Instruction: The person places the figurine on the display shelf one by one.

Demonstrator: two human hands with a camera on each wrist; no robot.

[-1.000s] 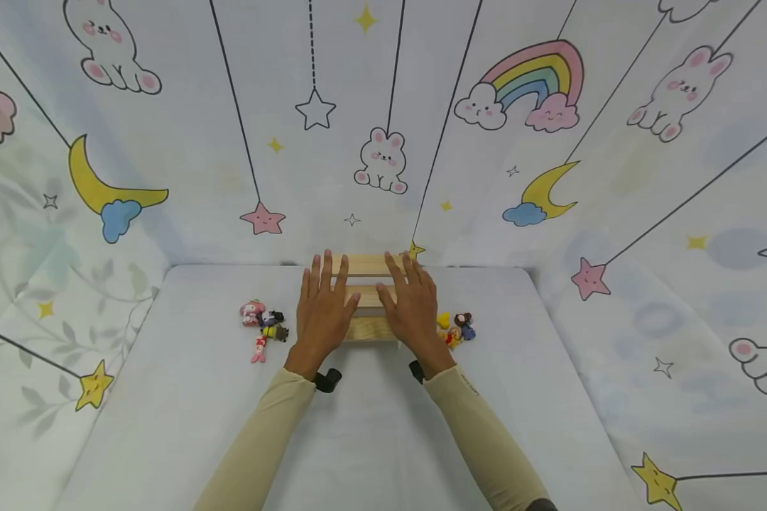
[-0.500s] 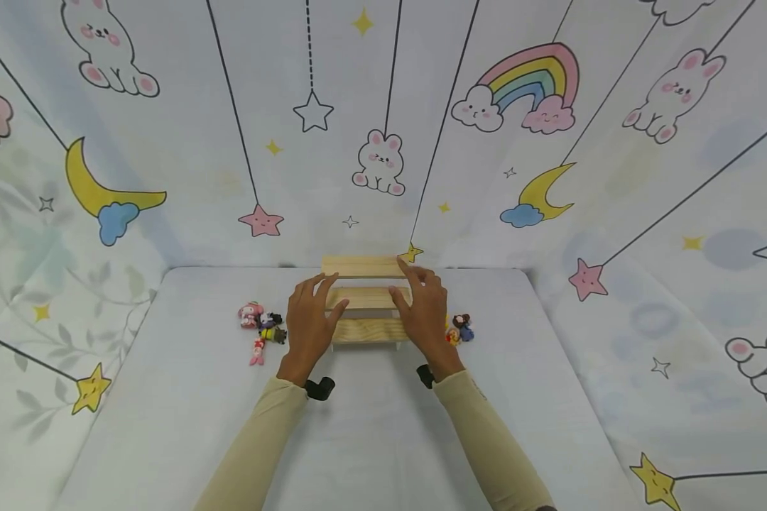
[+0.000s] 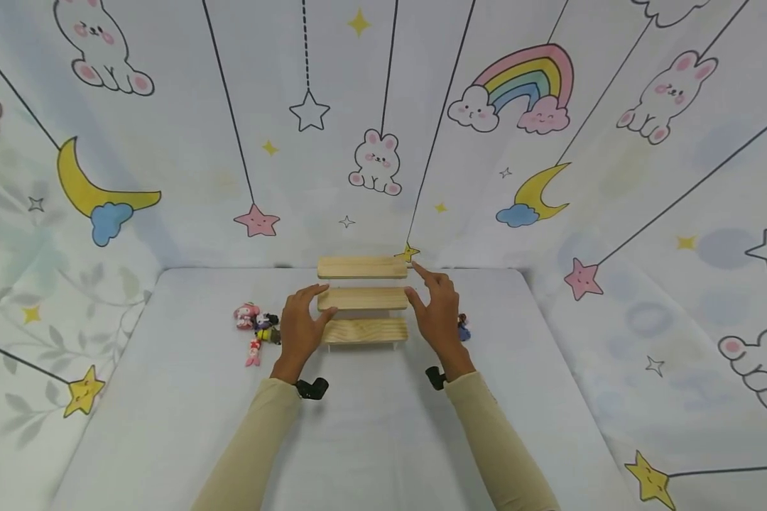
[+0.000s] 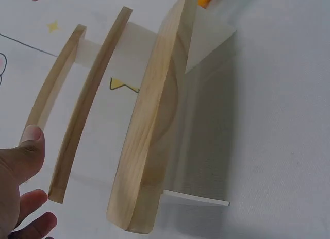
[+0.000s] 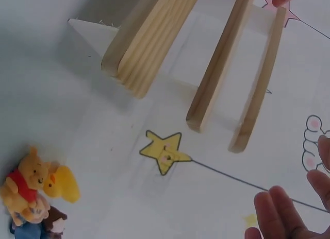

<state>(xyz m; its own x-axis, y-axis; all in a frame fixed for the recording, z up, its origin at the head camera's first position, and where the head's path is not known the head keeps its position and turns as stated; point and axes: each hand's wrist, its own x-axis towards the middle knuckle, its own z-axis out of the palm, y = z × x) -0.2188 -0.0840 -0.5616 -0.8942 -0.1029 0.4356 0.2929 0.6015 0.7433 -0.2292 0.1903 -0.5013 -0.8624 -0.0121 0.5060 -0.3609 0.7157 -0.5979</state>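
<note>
A three-tier stand with pale wooden boards sits against the back wall; the front board (image 3: 366,331), middle board (image 3: 362,299) and back board (image 3: 362,267) step upward away from me. My left hand (image 3: 300,326) is at the stand's left end, thumb and fingers spread and slightly bent, nearest the middle board. My right hand (image 3: 439,312) is at the right end, fingers spread, thumb close to the middle board's end. In the right wrist view its fingers (image 5: 281,213) are apart from the boards. Neither hand holds anything. A white support (image 4: 196,198) shows under the front board.
Several small toy figures (image 3: 254,318) lie left of the stand. On the right, mostly behind my right hand in the head view, are a bear figure in a red shirt (image 5: 26,180), a yellow duck (image 5: 63,183) and others. A printed cloth wall (image 3: 198,142) rises behind.
Both hands have drawn apart from over the boards, the left hand to the left and the right hand to the right, uncovering the stand. The stand looks unmoved.
</note>
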